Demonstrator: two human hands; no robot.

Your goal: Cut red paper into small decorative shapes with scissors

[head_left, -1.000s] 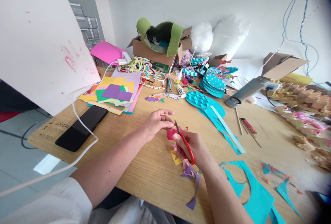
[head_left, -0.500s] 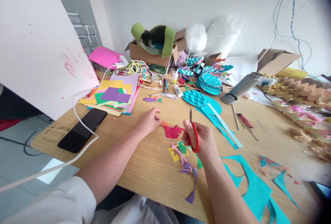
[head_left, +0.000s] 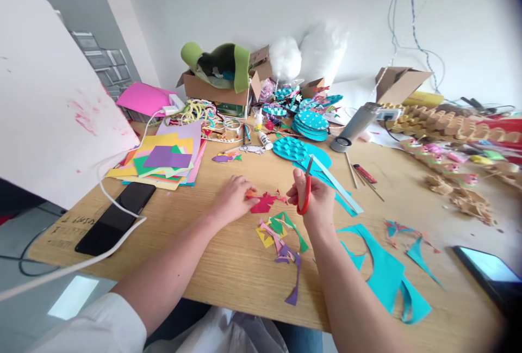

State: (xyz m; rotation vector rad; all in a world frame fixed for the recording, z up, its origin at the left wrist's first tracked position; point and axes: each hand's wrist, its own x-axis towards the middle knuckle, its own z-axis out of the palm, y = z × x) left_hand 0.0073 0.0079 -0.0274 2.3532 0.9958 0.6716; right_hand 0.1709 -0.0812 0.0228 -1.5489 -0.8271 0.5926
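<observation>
Closed around the red handles of the scissors (head_left: 306, 196), my right hand (head_left: 316, 200) is raised over the table, blades pointing up and away. My left hand (head_left: 234, 199) rests low on the table, fingers bent, its fingertips at the left edge of the red paper (head_left: 263, 204); whether they grip it is hidden. Small red bits lie between the two hands. Nearer to me are yellow (head_left: 266, 237), green (head_left: 291, 225) and purple (head_left: 294, 282) paper scraps.
Stacked coloured paper (head_left: 167, 157) and a black phone (head_left: 116, 217) with a white cable lie left. Behind are a cardboard box (head_left: 216, 89), a glue bottle (head_left: 265, 141) and blue ovals (head_left: 290, 149). A steel flask (head_left: 355, 127) and blue offcuts (head_left: 387, 277) are right.
The view has turned to the right. My left hand has come to the red paper's left edge from just beside it. The scissors are still in my right hand.
</observation>
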